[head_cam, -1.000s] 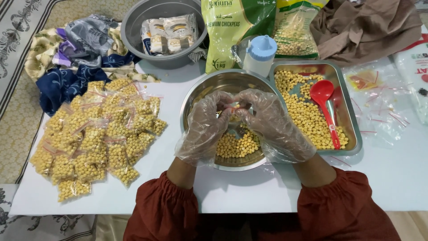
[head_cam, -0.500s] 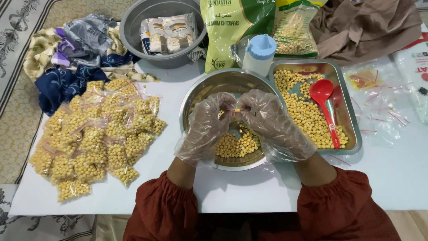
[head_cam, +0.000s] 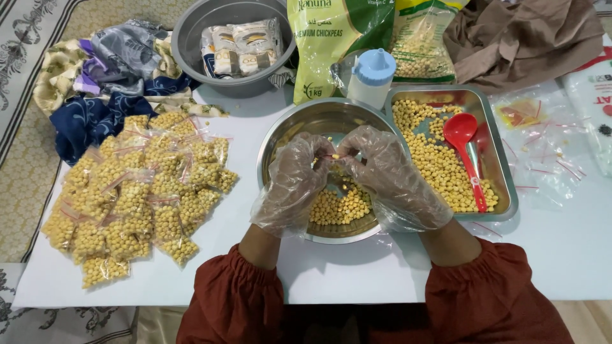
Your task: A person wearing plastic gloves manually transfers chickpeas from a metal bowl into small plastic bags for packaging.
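White table (head_cam: 561, 255). At 9 o'clock — a heap of filled chickpea packets (head_cam: 131, 191). Centre: round steel bowl (head_cam: 280, 150) of chickpeas. Above it, left hand (head_cam: 294, 181) and right hand (head_cam: 392, 175), both in clear gloves, fingertips together, pinching a small bag (head_cam: 334, 157). At 3 o'clock — a steel tray (head_cam: 497, 153) with a red scoop (head_cam: 464, 143).

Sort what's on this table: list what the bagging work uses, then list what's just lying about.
In use: left hand, right hand, small bag, round bowl, tray, red scoop, filled bags, empty bags.

Lying about: scarves, brown cloth, grey basin, white bottle.
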